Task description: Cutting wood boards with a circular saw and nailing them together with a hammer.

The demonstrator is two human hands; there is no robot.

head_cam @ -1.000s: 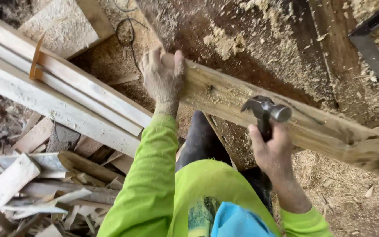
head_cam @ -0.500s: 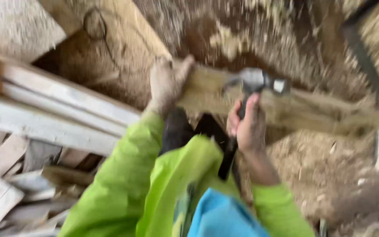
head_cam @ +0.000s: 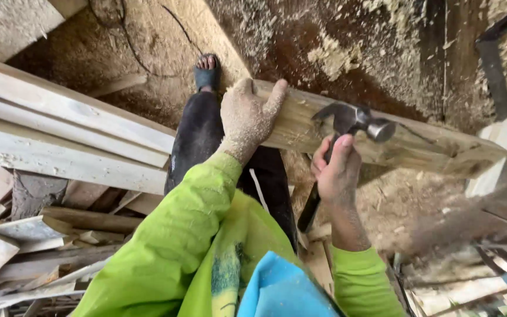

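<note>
My left hand (head_cam: 246, 120), dusted with sawdust, grips the left end of a thick wooden beam (head_cam: 418, 144) that runs out to the right. Just below that beam, my right hand (head_cam: 337, 173) holds a claw hammer (head_cam: 353, 123) by its dark handle, close under the steel head. The hammer head rests against the beam's near face, claw to the left. My leg in dark trousers and a blue sandal (head_cam: 207, 73) stands under the beam's left end. Bright green sleeves cover both arms.
Long pale planks (head_cam: 71, 141) lie stacked at the left, with offcuts and scrap wood (head_cam: 36, 235) below them. Sawdust covers the ground (head_cam: 347, 47). A dark metal bar (head_cam: 491, 64) and a white board (head_cam: 494, 158) stand at the right. A thin cable (head_cam: 148, 35) lies at the top.
The view has tilted so my leg and sandal show. The beam end has shifted right with my left hand on it. The hammer stays against the beam.
</note>
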